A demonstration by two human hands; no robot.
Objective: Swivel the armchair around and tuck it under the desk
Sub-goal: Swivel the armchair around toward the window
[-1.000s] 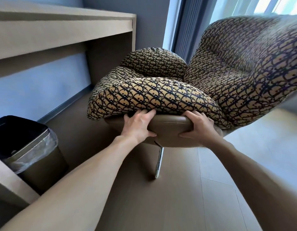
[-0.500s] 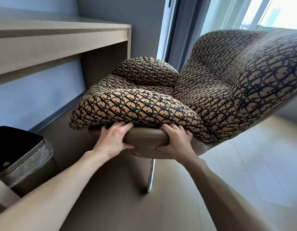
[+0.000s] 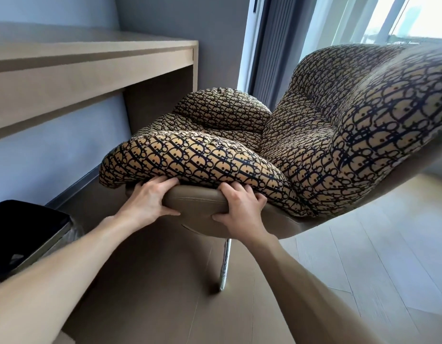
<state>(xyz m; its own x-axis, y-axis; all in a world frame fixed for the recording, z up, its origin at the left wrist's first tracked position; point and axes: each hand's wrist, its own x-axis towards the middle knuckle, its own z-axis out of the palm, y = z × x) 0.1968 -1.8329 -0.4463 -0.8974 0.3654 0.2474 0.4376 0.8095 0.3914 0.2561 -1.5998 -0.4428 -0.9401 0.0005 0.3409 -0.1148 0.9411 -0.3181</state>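
The armchair (image 3: 314, 135) fills the middle and right of the view, padded in tan fabric with a dark monogram print on a smooth tan shell. Its seat faces left, toward the opening under the light wooden desk (image 3: 90, 70) at the upper left. My left hand (image 3: 147, 202) and my right hand (image 3: 242, 209) both grip the tan shell rim of the near armrest, fingers tucked under the cushion. One metal leg (image 3: 224, 264) shows beneath the seat; the rest of the base is hidden.
A black waste bin (image 3: 28, 234) with a clear liner stands on the floor at the left, by the desk. The desk's side panel (image 3: 162, 100) rises just beyond the chair's far armrest. A curtain and window (image 3: 364, 21) are behind the chair. Wooden floor stretches right.
The chair has turned and shifted left, so its front cushion now reaches closer to the desk opening. Both hands keep their grip on the rim and have moved with it.
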